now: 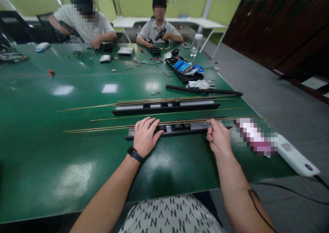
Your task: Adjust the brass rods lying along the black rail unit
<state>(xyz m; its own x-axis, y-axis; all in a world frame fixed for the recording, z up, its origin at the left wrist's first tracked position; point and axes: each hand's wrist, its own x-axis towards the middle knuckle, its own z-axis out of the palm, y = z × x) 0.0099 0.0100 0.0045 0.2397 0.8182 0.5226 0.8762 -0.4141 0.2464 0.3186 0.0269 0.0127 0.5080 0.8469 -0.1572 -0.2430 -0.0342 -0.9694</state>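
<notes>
Right in front of me lies a long black and silver metal rail [169,134] with black blocks in it. Thin brass-coloured rods [102,128] run along its top and stick out past the left end. My left hand [146,131] rests flat over the rail and rods, its fingers outstretched and thumb apart. Near the rail's right end, my right hand [217,133] is closed, thumb and forefinger pinching a thin rod. A single rod [118,118] lies just behind this rail. Farther back is a second similar rail [167,108] with more rods along it.
A power strip [295,154] lies by the right edge, its cable hanging off. Beyond the rails are a black tube [203,90], gloves [202,84] and a black tray [183,77]. Two people [84,27] sit across the table; one [159,30] holds a power drill.
</notes>
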